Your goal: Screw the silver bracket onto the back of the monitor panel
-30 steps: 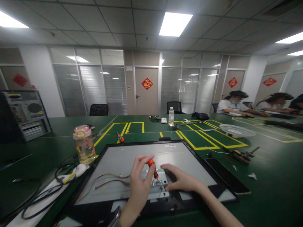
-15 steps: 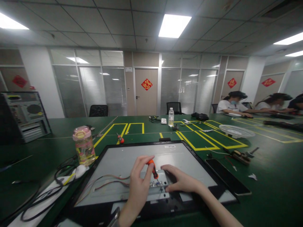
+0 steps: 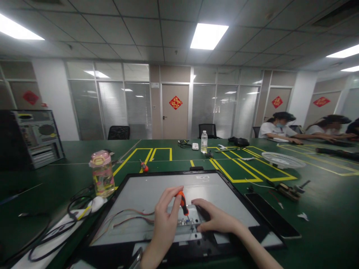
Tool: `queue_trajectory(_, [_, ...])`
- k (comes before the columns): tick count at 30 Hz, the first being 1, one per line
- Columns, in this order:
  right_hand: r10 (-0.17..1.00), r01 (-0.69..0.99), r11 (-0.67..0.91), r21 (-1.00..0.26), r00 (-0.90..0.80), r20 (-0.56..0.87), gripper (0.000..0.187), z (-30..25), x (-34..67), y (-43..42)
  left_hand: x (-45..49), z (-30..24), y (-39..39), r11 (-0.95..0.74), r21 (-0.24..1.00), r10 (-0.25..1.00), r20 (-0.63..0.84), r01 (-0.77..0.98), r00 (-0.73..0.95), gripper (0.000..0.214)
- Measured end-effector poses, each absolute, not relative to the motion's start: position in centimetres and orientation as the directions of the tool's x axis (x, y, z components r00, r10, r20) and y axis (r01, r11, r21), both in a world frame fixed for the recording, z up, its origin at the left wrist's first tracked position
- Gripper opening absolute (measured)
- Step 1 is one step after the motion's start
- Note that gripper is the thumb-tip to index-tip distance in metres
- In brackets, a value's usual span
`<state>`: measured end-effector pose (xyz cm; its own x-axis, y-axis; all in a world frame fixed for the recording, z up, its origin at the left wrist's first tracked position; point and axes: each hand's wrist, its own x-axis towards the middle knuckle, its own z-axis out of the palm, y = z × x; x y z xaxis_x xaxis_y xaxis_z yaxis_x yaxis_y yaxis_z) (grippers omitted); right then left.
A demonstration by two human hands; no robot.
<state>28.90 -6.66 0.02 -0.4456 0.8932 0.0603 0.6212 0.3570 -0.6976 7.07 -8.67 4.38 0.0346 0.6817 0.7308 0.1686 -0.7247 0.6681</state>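
Note:
A display panel (image 3: 143,194) with a grey metal back and black frame lies flat in front of me. My left hand (image 3: 165,216) is closed on an orange-and-black screwdriver (image 3: 183,201), fingertips on the upper part of its handle. The screwdriver tilts, its tip pointing down at a row of small metal parts (image 3: 185,222) on the panel; exact contact cannot be made out. My right hand (image 3: 217,217) curves around the right end of a metal bracket (image 3: 193,211), thumb and fingers at its near and far sides. Thin wires (image 3: 131,211) run left from beneath my left hand.
A phone (image 3: 272,215) lies along the panel's right edge. Left stand a pink-lidded bottle (image 3: 102,175), cables (image 3: 64,228) and an opened computer case (image 3: 39,138). Beyond the panel are a red-handled tool (image 3: 144,166) and a water bottle (image 3: 204,142). People sit far right.
The whole view has shifted slightly, with the scene lying a little lower and further right. My hands keep nearly the same pose on the screwdriver and the bracket.

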Motion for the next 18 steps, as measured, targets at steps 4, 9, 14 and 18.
queue_trajectory(4, [0.9, 0.618, 0.356, -0.701, -0.43, 0.078, 0.075, 0.6, 28.4, -7.1, 7.1, 4.4, -8.6, -0.741, 0.64, 0.65, 0.759, 0.205, -0.019, 0.012])
queue_trajectory(9, [0.898, 0.609, 0.354, -0.71, -0.434, 0.075, 0.073, 0.9, 28.2, -7.2, 7.0, 4.3, -8.5, -0.719, 0.671, 0.683, 0.73, 0.18, 0.007, 0.016])
queue_trajectory(14, [0.891, 0.601, 0.367, -0.711, -0.446, 0.083, 0.078, -0.1, 28.9, -6.6, 7.0, 4.1, -8.6, -0.685, 0.726, 0.728, 0.677, 0.067, 0.108, 0.027])
queue_trajectory(18, [0.884, 0.596, 0.37, -0.713, -0.462, 0.073, 0.084, -0.9, 29.5, -6.1, 7.2, 4.2, -8.7, -0.711, 0.695, 0.703, 0.708, 0.108, 0.071, 0.021])
